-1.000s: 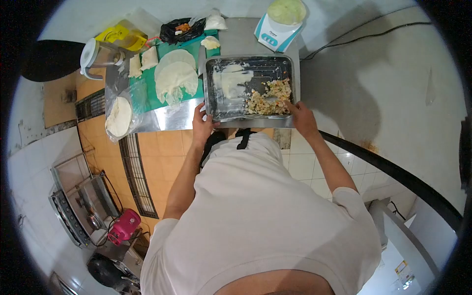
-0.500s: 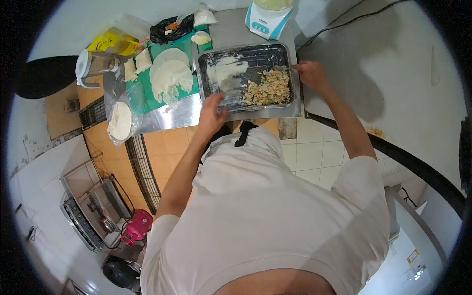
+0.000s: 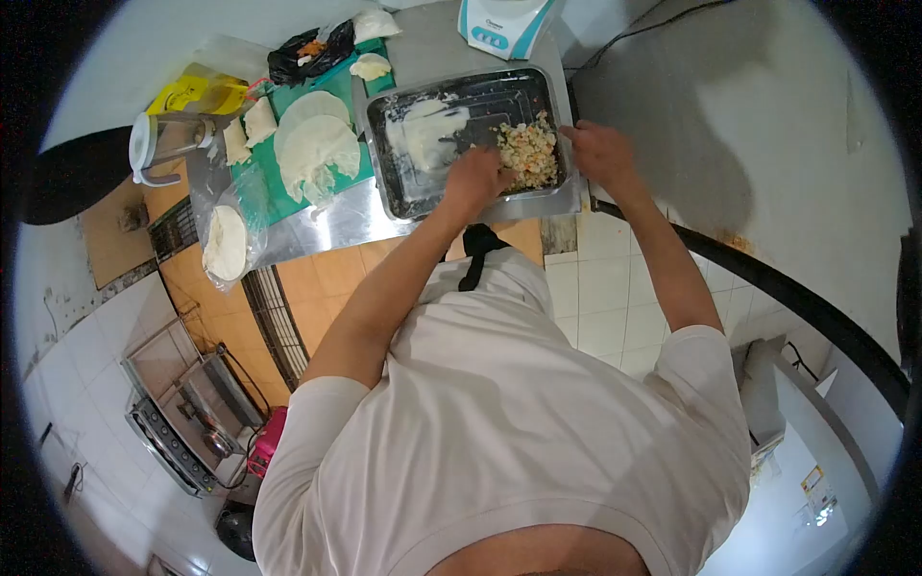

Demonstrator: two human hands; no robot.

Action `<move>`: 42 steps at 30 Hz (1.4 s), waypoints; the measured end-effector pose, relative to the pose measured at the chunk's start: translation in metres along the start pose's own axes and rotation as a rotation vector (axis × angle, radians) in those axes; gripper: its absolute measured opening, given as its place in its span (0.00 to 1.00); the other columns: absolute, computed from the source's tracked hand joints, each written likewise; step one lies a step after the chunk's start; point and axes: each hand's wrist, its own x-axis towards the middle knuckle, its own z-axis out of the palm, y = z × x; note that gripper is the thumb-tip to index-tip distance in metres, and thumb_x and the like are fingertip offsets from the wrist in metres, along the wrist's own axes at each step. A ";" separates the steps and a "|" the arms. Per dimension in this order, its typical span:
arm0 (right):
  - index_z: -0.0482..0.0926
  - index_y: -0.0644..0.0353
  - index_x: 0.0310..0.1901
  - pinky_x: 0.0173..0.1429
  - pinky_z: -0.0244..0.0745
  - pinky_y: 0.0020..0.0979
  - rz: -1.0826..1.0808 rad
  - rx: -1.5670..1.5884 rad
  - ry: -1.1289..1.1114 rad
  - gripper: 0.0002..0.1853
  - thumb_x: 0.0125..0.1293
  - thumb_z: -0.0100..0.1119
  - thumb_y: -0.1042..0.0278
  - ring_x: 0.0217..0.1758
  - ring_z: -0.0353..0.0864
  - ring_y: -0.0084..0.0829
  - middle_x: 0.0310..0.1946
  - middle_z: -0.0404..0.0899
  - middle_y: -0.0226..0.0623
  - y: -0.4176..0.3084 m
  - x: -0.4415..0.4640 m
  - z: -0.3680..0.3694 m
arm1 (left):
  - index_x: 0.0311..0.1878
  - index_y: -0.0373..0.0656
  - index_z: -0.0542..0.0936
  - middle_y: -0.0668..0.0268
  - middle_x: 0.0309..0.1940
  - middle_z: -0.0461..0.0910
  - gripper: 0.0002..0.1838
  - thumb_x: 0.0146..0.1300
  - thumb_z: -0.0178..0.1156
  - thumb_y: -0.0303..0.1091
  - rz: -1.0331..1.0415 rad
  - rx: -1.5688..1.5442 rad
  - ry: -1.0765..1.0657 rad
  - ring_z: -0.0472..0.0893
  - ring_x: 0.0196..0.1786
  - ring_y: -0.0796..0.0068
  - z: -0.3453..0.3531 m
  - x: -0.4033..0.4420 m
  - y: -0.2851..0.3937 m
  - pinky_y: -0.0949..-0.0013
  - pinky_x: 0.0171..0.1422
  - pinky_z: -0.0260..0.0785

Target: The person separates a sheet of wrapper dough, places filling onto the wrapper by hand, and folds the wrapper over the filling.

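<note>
A metal tray (image 3: 398, 197) sits at the table's front edge, with a heap of chopped filling (image 3: 530, 154) at its right end. White flour (image 3: 427, 132) dusts the left part of the tray floor. My left hand (image 3: 477, 180) reaches in over the front rim, fingers apart and against the left side of the heap; the fingertips are partly hidden. At the right rim, my right hand (image 3: 599, 154) has its fingers closed on the tray's edge. Left of the tray, flat dough sheets (image 3: 315, 146) lie on a green cutting mat (image 3: 289, 98).
Dough in clear plastic (image 3: 227, 242) lies at the table's front left. Dough pieces (image 3: 259, 122), a blender jug (image 3: 171, 142), a yellow packet (image 3: 202, 91) and a black bag (image 3: 312, 53) stand farther left and back. A blue-white blender base (image 3: 506, 27) is behind the tray.
My left hand has gone from the front rim into the tray, to the right. The filling is more bunched toward the right end. My right hand stays at the right rim.
</note>
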 end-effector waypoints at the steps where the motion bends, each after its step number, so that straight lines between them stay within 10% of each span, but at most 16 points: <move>1: 0.84 0.52 0.51 0.45 0.82 0.48 -0.009 0.013 0.031 0.16 0.64 0.53 0.67 0.44 0.86 0.47 0.39 0.82 0.43 0.001 0.000 0.001 | 0.45 0.34 0.82 0.49 0.43 0.81 0.24 0.60 0.67 0.49 -0.026 -0.005 -0.067 0.81 0.48 0.47 -0.002 0.003 0.000 0.50 0.52 0.75; 42: 0.89 0.55 0.46 0.53 0.80 0.48 0.090 0.296 -0.063 0.15 0.61 0.58 0.63 0.43 0.86 0.48 0.40 0.87 0.47 -0.020 0.005 -0.005 | 0.41 0.40 0.85 0.56 0.37 0.82 0.12 0.60 0.66 0.39 0.092 -0.084 0.195 0.82 0.46 0.53 -0.028 0.012 0.003 0.52 0.49 0.75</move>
